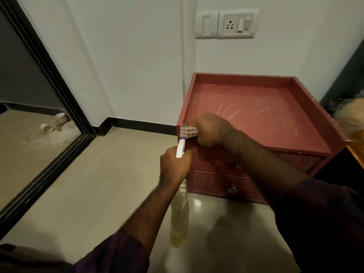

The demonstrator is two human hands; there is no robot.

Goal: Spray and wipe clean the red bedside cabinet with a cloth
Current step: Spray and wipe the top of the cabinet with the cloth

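Red bedside cabinet (pixel 256 107) stands on the floor (pixel 98 184) against the white wall (pixel 137 56). Its top and drawer fronts are streaked with whitish marks. Right hand (pixel 211 129): fingers curled tight round a folded checked cloth (pixel 189 132), pressed to the cabinet's front-left top corner. Left hand (pixel 174 166): just below that corner, fingers wrapped round the neck of a spray bottle (pixel 179 219). White nozzle (pixel 180 147) points up toward the cloth. Bottle body hangs down, with yellowish liquid at its base.

Right hand (pixel 210 130) presses cloth (pixel 188 131) on red cabinet (pixel 262 107); left hand (pixel 174 166) holds spray bottle (pixel 179 211).
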